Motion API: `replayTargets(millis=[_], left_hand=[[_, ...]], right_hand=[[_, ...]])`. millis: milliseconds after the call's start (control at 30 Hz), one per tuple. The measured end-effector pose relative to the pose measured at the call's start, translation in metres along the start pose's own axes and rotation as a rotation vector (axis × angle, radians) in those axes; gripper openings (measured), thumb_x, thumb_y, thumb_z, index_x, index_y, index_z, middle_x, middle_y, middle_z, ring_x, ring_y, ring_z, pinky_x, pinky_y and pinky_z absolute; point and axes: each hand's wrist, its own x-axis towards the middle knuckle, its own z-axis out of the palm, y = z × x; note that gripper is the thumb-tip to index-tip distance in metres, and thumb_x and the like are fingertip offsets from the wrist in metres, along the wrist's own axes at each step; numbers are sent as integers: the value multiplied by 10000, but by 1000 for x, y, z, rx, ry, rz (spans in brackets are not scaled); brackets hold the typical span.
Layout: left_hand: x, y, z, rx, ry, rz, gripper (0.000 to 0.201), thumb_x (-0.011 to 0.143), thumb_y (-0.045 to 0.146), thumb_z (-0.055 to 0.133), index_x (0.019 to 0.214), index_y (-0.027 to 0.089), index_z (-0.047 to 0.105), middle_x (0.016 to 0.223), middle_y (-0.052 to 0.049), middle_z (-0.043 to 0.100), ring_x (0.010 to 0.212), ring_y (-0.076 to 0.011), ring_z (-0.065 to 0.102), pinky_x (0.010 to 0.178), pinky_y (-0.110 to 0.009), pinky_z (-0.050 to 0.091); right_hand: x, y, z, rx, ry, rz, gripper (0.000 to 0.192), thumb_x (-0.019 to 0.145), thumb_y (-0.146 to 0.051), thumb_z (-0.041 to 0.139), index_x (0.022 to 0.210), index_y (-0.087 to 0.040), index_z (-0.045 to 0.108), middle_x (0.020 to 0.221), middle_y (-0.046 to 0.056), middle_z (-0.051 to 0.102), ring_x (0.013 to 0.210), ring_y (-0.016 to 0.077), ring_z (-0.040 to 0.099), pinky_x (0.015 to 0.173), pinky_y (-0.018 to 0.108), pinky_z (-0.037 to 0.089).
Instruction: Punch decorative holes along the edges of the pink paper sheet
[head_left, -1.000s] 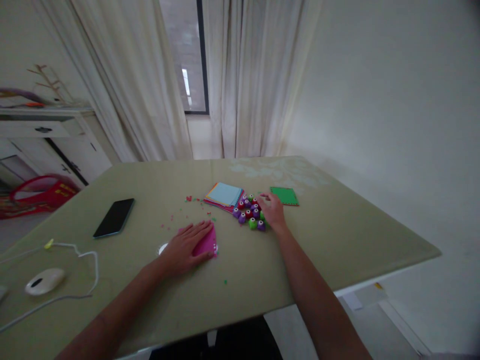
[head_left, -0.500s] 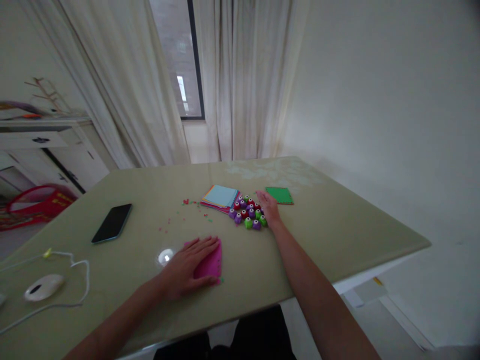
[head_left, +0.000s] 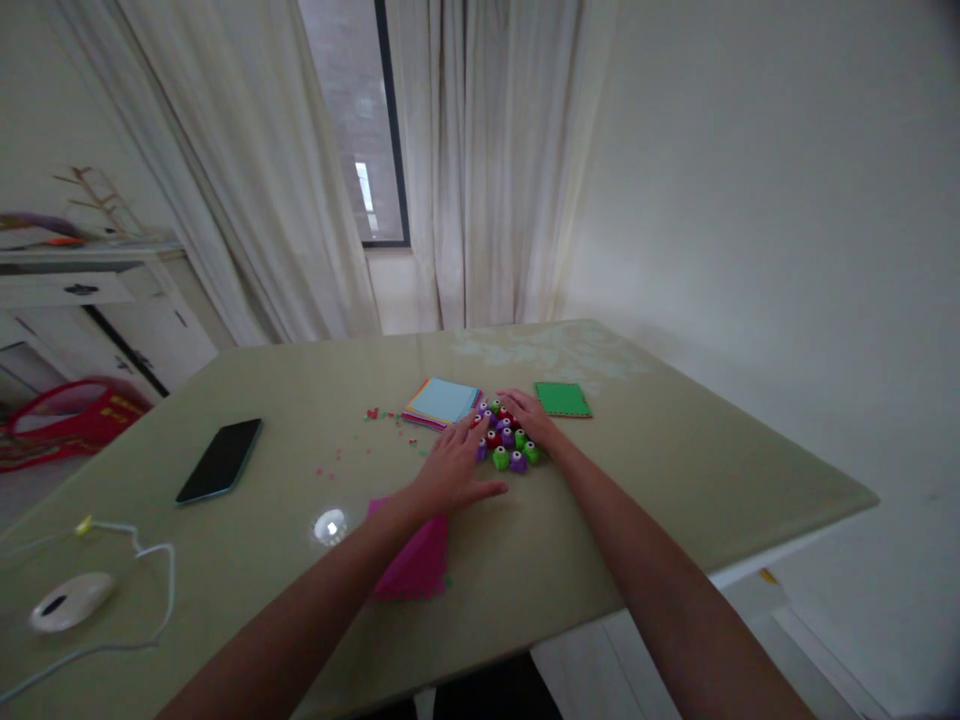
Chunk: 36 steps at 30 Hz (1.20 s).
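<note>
A cluster of small round punches [head_left: 508, 447] in purple, red and green sits mid-table. My right hand [head_left: 529, 417] lies over the cluster's far right side, fingers spread across the pieces. My left hand [head_left: 453, 468] reaches in from the left, fingers apart, its tips touching the cluster's left edge. A pink paper sheet [head_left: 412, 563] lies under my left forearm, free of the hand. A stack of coloured paper with a light blue top sheet [head_left: 442, 401] sits just behind the cluster. A green sheet [head_left: 562, 399] lies to the right of my right hand.
A black phone [head_left: 220, 460] lies at the left of the olive table [head_left: 675, 470]. A white mouse [head_left: 69, 601] with its cable rests near the left front corner. Small paper scraps [head_left: 373, 414] dot the middle. Curtains and a window stand behind; a white cabinet at far left.
My left hand has lifted off the pink sheet and moved forward and right to the punch cluster. The pink sheet stays near the front edge. My right hand has spread further over the cluster.
</note>
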Motion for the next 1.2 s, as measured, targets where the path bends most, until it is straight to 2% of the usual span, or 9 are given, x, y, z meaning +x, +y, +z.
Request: replayTargets(millis=[133,300,500,633,833,933,1067,1200], left_hand=[[42,-3,21,-4,-1,-9,1295,710,736,865,1707,171,262,1782,-243,213,1639,-436,238,1307,-587,256],[58,-14,29,-11,-5,10,1281,697,716,882,1695,170,293,1752,-247,290,1615,-428,312,1291,-543,319],[56,-10,32,-13,26,9,1282,671,769,875,1679,208,316,1740,-242,290,1596,-439,347,1274,-556,352],[54,3,39,-10,33,-6,1316,658,827,848,1679,204,298,1769,-248,221,1632,-473,230,1283,-597,314],[42,14,39,16,9,5,1319,703,870,788,1688,157,276,1782,-270,172,1655,-460,144,1321,-570,230],[35,16,38,30,-9,14,1306,712,882,772,1691,171,280,1779,-266,190,1655,-455,153,1324,-574,215],[26,16,37,39,-41,8,1288,705,842,816,1678,158,322,1765,-290,213,1634,-488,206,1301,-597,264],[16,16,35,43,-48,19,1190,737,807,817,1665,226,353,1777,-238,227,1639,-469,207,1294,-617,268]], right_hand=[[-4,-1,-1,-38,-93,-20,669,1015,-770,471,1268,-223,761,1329,114,762,1267,278,675,1180,472,466],[-8,-4,-2,-74,-173,-49,657,1038,-772,438,1291,-255,755,1342,95,752,1274,269,662,1191,457,451],[-7,-2,-1,-93,-176,-46,694,1030,-801,417,1277,-241,742,1289,102,736,1224,262,652,1160,439,462],[-8,-2,-2,-91,-183,-22,736,1017,-823,410,1233,-213,759,1232,115,733,1181,265,651,1133,434,479],[-20,-10,1,-54,-187,26,707,1034,-789,423,1244,-209,767,1224,114,748,1136,270,685,1029,404,546],[-29,-14,5,-44,-162,39,699,1034,-779,429,1226,-199,768,1209,118,760,1134,274,689,1019,399,550],[-40,-20,12,-47,-138,47,655,1050,-736,438,1204,-194,771,1165,113,772,1086,265,697,1015,403,548],[-47,-28,21,-56,-138,37,612,1041,-722,468,1161,-204,771,1153,104,776,1087,265,697,1026,410,542]])
